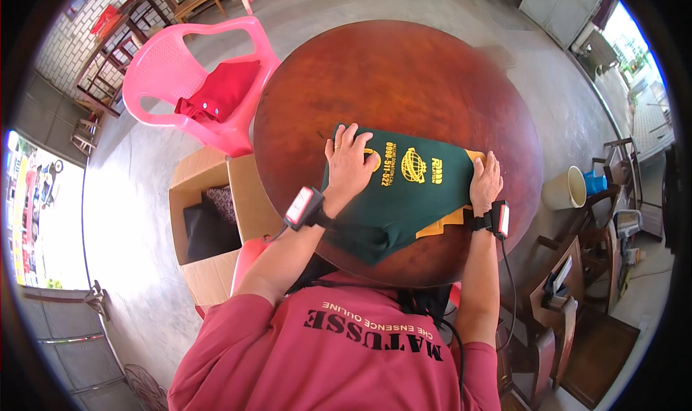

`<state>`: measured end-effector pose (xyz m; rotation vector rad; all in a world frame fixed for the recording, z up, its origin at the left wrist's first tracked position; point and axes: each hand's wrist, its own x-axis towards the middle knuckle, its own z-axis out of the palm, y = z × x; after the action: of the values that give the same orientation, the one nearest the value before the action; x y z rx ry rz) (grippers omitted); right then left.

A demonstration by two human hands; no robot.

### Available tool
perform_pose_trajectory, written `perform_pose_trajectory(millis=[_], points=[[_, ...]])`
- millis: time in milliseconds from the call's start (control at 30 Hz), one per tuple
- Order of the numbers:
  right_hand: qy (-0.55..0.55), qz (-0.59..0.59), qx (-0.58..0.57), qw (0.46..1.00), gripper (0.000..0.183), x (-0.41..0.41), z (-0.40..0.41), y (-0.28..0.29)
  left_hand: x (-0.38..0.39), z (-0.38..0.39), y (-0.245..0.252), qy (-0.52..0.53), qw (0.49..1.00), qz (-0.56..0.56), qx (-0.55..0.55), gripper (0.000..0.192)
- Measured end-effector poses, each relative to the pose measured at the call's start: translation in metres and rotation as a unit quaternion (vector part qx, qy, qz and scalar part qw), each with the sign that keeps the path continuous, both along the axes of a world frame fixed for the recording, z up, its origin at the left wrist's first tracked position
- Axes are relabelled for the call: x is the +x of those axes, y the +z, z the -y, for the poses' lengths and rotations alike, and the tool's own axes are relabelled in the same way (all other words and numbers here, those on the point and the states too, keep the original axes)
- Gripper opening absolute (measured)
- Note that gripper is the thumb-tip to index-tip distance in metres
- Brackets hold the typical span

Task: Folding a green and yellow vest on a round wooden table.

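Observation:
A dark green garment (427, 194) with yellow printing and yellow-orange parts lies partly folded on a round wooden table (400, 75). My left hand (351, 165) rests on its left part, fingers spread near the far left corner. At its right end, my right hand (485, 179) lies over the edge, beside a yellow-orange piece of the cloth. Whether the right fingers pinch the fabric cannot be told. The near part of the garment is bunched and hangs towards the table's near edge.
A pink plastic armchair (167, 70) with a red cloth (230, 89) on its seat stands at the left. Below it is an open cardboard box (254, 194) holding dark and patterned cloth. Wooden chairs (565, 286), a bucket (559, 189) and a blue container (594, 183) are at the right.

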<state>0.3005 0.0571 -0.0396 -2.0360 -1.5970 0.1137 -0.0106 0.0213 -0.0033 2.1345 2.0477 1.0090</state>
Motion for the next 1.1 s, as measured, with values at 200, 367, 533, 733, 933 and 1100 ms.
perform_pose_trajectory(millis=[200, 367, 533, 733, 933, 1100], points=[[0.051, 0.158, -0.015, 0.986, 0.061, -0.023, 0.021, 0.031, -0.04, 0.001, -0.006, -0.108, 0.979, 0.154, -0.079, 0.047], [0.215, 0.177, 0.021, 0.96, 0.064, -0.089, 0.05, 0.057, -0.038, 0.046, 0.014, -0.109, 0.986, -0.059, -0.115, 0.065], [0.334, 0.154, 0.013, 0.93, 0.064, -0.136, 0.067, 0.054, -0.026, 0.064, 0.019, -0.108, 0.978, -0.14, -0.114, 0.076], [0.349, 0.134, -0.001, 0.927, 0.061, -0.112, 0.057, 0.051, -0.036, 0.068, 0.015, -0.119, 0.983, -0.102, -0.095, 0.077], [0.242, 0.129, -0.016, 0.961, 0.049, -0.024, 0.028, 0.022, -0.034, 0.066, 0.014, -0.136, 0.983, -0.061, -0.103, 0.074], [0.164, 0.123, 0.018, 0.979, 0.044, -0.024, 0.022, 0.017, -0.044, 0.066, 0.004, -0.121, 0.988, -0.008, -0.1, 0.066]])
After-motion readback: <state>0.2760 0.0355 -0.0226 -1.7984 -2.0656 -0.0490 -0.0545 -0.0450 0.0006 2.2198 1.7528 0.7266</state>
